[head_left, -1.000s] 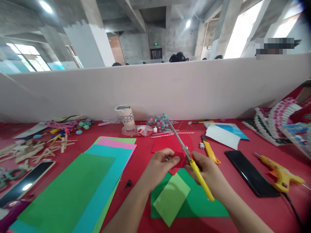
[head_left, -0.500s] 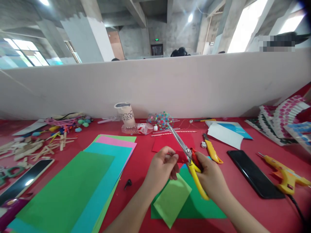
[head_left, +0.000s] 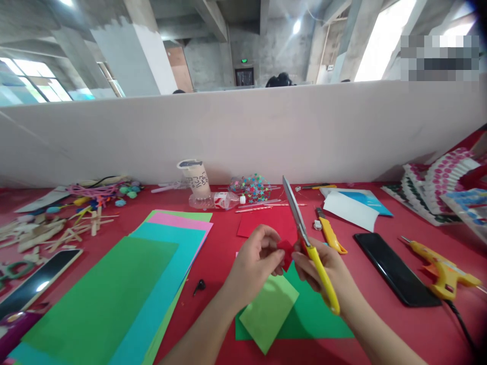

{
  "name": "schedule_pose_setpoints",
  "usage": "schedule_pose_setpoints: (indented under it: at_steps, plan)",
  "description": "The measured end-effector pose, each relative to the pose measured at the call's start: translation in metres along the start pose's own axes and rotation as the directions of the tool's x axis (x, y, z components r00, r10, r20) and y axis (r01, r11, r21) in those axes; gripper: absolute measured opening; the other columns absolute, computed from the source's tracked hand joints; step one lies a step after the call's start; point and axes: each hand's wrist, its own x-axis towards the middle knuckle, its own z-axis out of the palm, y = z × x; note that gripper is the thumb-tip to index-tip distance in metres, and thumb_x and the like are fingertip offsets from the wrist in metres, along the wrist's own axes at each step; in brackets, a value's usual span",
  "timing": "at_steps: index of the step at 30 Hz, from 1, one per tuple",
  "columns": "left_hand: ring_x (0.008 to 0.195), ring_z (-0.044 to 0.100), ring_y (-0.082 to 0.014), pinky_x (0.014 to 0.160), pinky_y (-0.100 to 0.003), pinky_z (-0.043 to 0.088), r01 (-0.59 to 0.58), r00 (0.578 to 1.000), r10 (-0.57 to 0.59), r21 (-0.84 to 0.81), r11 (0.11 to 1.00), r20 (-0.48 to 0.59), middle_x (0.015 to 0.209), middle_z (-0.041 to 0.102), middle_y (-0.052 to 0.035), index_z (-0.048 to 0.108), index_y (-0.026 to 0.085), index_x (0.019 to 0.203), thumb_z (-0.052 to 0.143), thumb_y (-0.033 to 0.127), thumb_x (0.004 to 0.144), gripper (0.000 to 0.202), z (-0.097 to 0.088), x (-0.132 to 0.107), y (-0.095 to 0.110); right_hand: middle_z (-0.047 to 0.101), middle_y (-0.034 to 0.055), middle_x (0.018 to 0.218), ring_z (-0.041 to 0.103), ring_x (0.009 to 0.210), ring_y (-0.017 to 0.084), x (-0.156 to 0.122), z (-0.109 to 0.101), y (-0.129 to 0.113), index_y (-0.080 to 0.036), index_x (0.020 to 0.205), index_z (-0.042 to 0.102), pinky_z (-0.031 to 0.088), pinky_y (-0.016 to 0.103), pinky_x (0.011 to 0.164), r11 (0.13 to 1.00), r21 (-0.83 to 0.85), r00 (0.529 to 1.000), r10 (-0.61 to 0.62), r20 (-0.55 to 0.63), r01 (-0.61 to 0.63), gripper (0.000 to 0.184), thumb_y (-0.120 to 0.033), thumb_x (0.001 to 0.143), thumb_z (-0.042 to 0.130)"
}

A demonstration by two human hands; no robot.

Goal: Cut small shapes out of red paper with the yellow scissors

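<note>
My left hand [head_left: 262, 258] pinches a small piece of red paper [head_left: 285, 253] between thumb and fingers. My right hand [head_left: 321, 266] is wrapped round yellow-handled scissors [head_left: 322, 276], whose closed blades point up and away. Its fingertips are close to the red paper's right edge; whether they touch it I cannot tell. Below the hands, a light green paper piece [head_left: 269, 314] lies over a darker green sheet [head_left: 312, 324]. Just behind them is a flat red sheet [head_left: 262, 223].
Stacked coloured sheets [head_left: 102, 284] lie left. A cup [head_left: 195, 178], a plastic bottle [head_left: 216, 201] and a starry bag [head_left: 254, 187] stand near the white partition [head_left: 228, 132]. Rightward lie a yellow utility knife [head_left: 331, 234], a black phone [head_left: 393, 268] and a glue gun [head_left: 441, 268].
The scissors have swung more upright and away from the red paper, their blades now closed. My right fingers have come closer to the paper, while my left hand keeps hold of it.
</note>
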Motion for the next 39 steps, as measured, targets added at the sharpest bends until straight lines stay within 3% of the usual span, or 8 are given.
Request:
schedule_pose_setpoints:
  at_steps: [6,9,12,17,22,26,31,39]
  plan:
    - [0.049,0.058,-0.0113,0.048,-0.022,0.044,0.080,0.997,-0.080,-0.048,0.996,0.001,0.060,0.057,0.0043,0.047,0.018,0.085,0.058,0.023,0.082,0.012,0.003,-0.001,-0.004,0.041,-0.0111,0.040,0.029,0.032,0.006,-0.002,0.002,0.001,-0.023,0.064,0.044,0.020,0.017,0.031,0.994,0.105,0.998,0.028,-0.061,-0.021,0.028,-0.038,0.072,0.066]
    - [0.049,0.060,-0.0123,0.049,-0.023,0.045,0.165,0.986,-0.162,-0.066,0.984,0.041,0.060,0.061,-0.0005,0.052,0.015,0.077,0.057,0.031,0.082,0.018,0.004,0.000,-0.006,0.040,-0.0117,0.044,0.031,0.034,0.006,-0.003,0.003,0.006,-0.023,0.068,0.044,0.023,0.016,0.032,0.991,0.133,0.996,0.009,-0.091,0.003,0.028,-0.040,0.077,0.065]
    - [0.053,0.060,-0.0119,0.052,-0.023,0.047,0.170,0.984,-0.166,-0.073,0.983,0.063,0.065,0.063,-0.0023,0.058,0.013,0.075,0.057,0.031,0.083,0.020,0.007,-0.001,-0.006,0.042,-0.0113,0.046,0.031,0.034,0.006,-0.004,0.002,0.009,-0.023,0.074,0.044,0.024,0.017,0.033,0.991,0.132,0.996,-0.007,-0.088,0.018,0.027,-0.042,0.083,0.061]
    - [0.053,0.059,-0.0111,0.053,-0.022,0.045,0.084,0.995,-0.088,-0.076,0.993,-0.038,0.061,0.061,-0.0006,0.061,0.014,0.072,0.059,0.029,0.082,0.019,-0.001,-0.001,0.002,0.041,-0.0096,0.048,0.033,0.036,0.007,-0.007,-0.003,0.003,-0.022,0.070,0.045,0.025,0.019,0.035,0.997,0.060,0.998,-0.049,0.051,0.046,0.037,-0.053,0.086,0.055]
    - [0.051,0.057,-0.0104,0.052,-0.022,0.045,-0.027,0.977,0.002,-0.112,0.993,-0.214,0.060,0.062,0.0011,0.060,0.015,0.070,0.061,0.028,0.082,0.017,-0.030,-0.004,0.022,0.051,-0.0011,0.077,0.047,0.068,0.016,-0.020,-0.010,-0.007,-0.021,0.087,0.054,0.040,0.024,0.059,0.993,-0.026,0.953,-0.101,0.285,0.113,0.036,-0.055,0.081,0.063]
    - [0.048,0.054,-0.0080,0.047,-0.019,0.041,-0.114,0.943,0.070,-0.117,0.987,-0.325,0.057,0.059,0.0038,0.056,0.017,0.066,0.059,0.025,0.082,0.019,-0.048,-0.009,0.033,0.047,-0.0028,0.068,0.043,0.055,0.013,-0.029,-0.011,-0.011,-0.021,0.080,0.050,0.038,0.025,0.053,0.978,-0.200,0.900,0.029,0.436,0.065,0.047,-0.067,0.087,0.039]
    - [0.048,0.055,-0.0093,0.048,-0.021,0.044,-0.155,0.908,0.115,-0.067,0.986,-0.403,0.055,0.058,0.0034,0.053,0.017,0.063,0.056,0.024,0.082,0.020,-0.050,-0.013,0.040,0.041,-0.0053,0.054,0.039,0.046,0.011,-0.034,-0.006,-0.017,-0.022,0.066,0.040,0.032,0.021,0.043,0.959,-0.277,0.850,0.190,0.492,-0.054,0.059,-0.080,0.077,0.036]
    - [0.052,0.058,-0.0109,0.050,-0.021,0.045,-0.163,0.881,0.188,0.096,0.982,-0.435,0.058,0.057,0.0031,0.051,0.018,0.064,0.054,0.028,0.084,0.022,-0.052,-0.014,0.039,0.039,-0.0058,0.052,0.037,0.048,0.012,-0.038,0.005,-0.025,-0.023,0.064,0.038,0.031,0.023,0.045,0.936,-0.336,0.871,0.246,0.425,-0.101,0.064,-0.087,0.070,0.032]
